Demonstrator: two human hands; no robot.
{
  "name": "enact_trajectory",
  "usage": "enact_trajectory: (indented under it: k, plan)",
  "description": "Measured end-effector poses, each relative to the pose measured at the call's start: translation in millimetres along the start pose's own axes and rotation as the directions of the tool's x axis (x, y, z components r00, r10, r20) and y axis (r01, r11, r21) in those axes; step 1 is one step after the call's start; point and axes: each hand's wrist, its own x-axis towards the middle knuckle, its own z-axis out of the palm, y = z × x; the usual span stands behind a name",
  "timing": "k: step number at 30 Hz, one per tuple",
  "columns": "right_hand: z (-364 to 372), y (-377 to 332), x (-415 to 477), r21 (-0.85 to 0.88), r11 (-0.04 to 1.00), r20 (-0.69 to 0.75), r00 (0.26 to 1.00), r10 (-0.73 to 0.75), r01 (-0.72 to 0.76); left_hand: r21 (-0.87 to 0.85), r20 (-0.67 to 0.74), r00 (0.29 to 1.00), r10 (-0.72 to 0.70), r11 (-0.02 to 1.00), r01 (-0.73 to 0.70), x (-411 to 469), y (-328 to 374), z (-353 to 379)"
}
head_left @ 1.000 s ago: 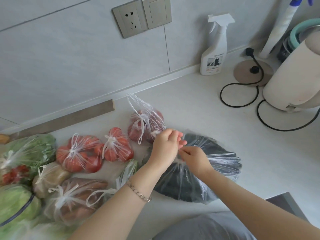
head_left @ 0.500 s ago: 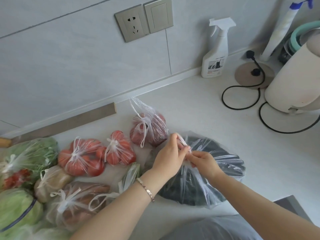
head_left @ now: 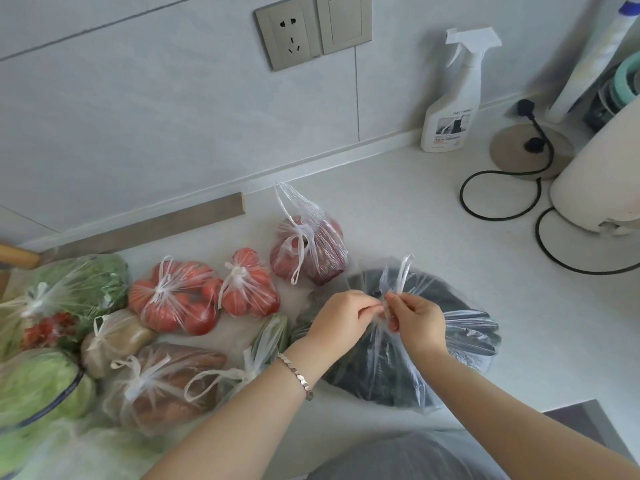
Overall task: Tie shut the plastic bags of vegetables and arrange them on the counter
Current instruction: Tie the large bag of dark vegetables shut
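Observation:
A clear plastic bag of dark eggplants (head_left: 460, 344) lies on the white counter (head_left: 415, 216) in front of me. My left hand (head_left: 341, 317) and my right hand (head_left: 417, 320) meet above its middle, each pinching a gathered bag handle; one handle loop sticks up behind my right hand. To the left lie tied bags: red onions (head_left: 311, 251), two bags of tomatoes (head_left: 173, 296) (head_left: 249, 285), leafy greens (head_left: 69, 285), potatoes (head_left: 114, 337), carrots (head_left: 166, 382) and cabbage (head_left: 34, 386). A small bag of green vegetables (head_left: 273, 337) is partly hidden by my left wrist.
A white spray bottle (head_left: 450, 109) stands at the wall. A cream appliance (head_left: 602, 188) with black cords (head_left: 502, 192) fills the right side, beside a round base. A knife (head_left: 145, 230) lies along the wall. A socket and a switch sit on the wall.
My hands have drawn the eggplant bag's handles up and together over its middle, and a handle loop now sticks up behind my right hand. The other bags have not moved.

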Motion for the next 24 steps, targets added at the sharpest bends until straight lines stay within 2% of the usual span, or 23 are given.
enact_trajectory:
  k: [3, 5, 8, 10, 13, 15, 16, 18, 20, 22, 24]
  plan:
    - [4.2, 0.5, 2.7, -0.088, 0.996, -0.015, 1.0, 0.025, -0.026, -0.061, 0.027, 0.997, -0.066, 0.996, 0.068, -2.4, 1.5, -1.7]
    - [4.1, -2.3, 3.4, -0.15, 0.989, 0.004, 1.0, 0.017, -0.016, -0.092, 0.046, 0.984, -0.174, 0.98, 0.177, -1.6, 3.5, -2.1]
    - [1.3, -8.1, 2.2, -0.192, 0.981, 0.001, 1.0, 0.026, -0.025, -0.182, 0.142, 0.93, -0.339, 0.915, 0.361, 0.8, 4.9, -0.4]
    - [-1.1, -10.0, 0.0, -0.178, 0.984, 0.024, 0.999, 0.023, -0.019, -0.24, 0.196, 0.897, -0.396, 0.867, 0.436, 1.7, 5.4, 0.8]
    - [-6.4, -5.8, -5.8, -0.203, 0.972, 0.163, 0.983, -0.089, 0.121, -0.303, 0.205, 0.858, -0.471, 0.803, 0.513, 5.7, 7.7, -1.1]
    - [-10.9, 3.2, -7.2, -0.338, 0.893, 0.246, 0.944, -0.22, 0.296, -0.347, 0.238, 0.835, -0.495, 0.76, 0.55, 7.4, 8.6, -3.6]
    - [-12.9, 6.2, -7.3, -0.424, 0.811, 0.272, 0.911, -0.31, 0.403, -0.351, 0.261, 0.83, -0.494, 0.752, 0.558, 7.3, 9.4, -4.8]
    - [-14.2, 9.3, -5.0, -0.551, 0.585, 0.335, 0.8, -0.498, 0.595, -0.332, 0.276, 0.83, -0.484, 0.762, 0.555, 6.7, 9.9, -6.9]
    - [-11.9, 7.9, -1.6, -0.601, 0.434, 0.382, 0.718, -0.581, 0.671, -0.311, 0.259, 0.839, -0.479, 0.781, 0.542, 5.8, 10.2, -7.9]
    - [-8.7, 7.4, 2.0, -0.625, 0.394, 0.402, 0.711, -0.577, 0.673, -0.309, 0.235, 0.85, -0.472, 0.793, 0.526, 4.0, 10.2, -6.6]
    - [-6.4, 5.8, 2.7, -0.641, 0.411, 0.417, 0.743, -0.523, 0.649, -0.324, 0.217, 0.859, -0.463, 0.796, 0.511, 1.3, 9.9, -4.8]
